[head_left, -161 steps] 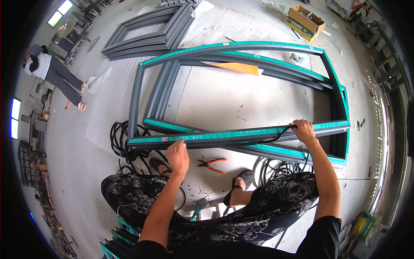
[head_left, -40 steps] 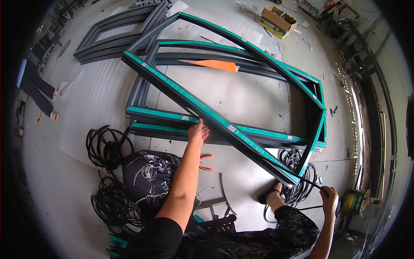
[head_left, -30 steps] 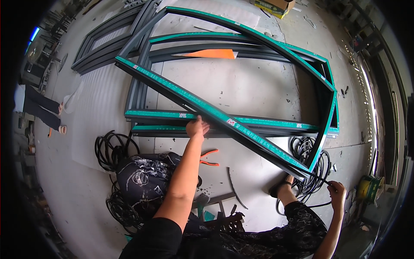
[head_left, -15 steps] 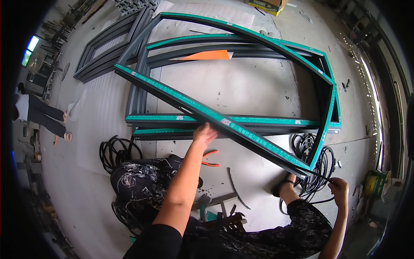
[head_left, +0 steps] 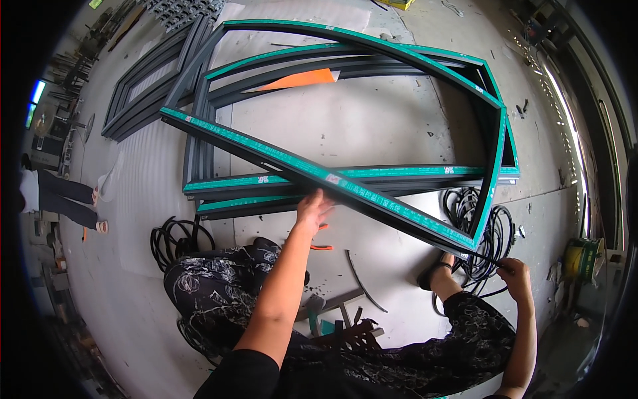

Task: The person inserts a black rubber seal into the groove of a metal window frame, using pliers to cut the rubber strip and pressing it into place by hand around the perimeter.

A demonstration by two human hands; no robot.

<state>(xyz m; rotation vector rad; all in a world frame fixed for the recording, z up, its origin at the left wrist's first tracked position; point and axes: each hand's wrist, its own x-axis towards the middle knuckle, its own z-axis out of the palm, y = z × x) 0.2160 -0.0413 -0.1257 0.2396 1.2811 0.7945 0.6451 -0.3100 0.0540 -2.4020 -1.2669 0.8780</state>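
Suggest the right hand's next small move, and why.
Probably ease the thin black rubbery strip toward the topmost teal-taped grey angular frame: the right hand pinches it past the frame's near right corner; the left hand is at the near bar.

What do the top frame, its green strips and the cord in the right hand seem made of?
Top frame: probably metal, matt grey; straight, crisp edges. Green strips: likely plastic film, printed, faintly glossy. Black cord: perhaps rubber or soft plastic, dull; matching coils bend smoothly.
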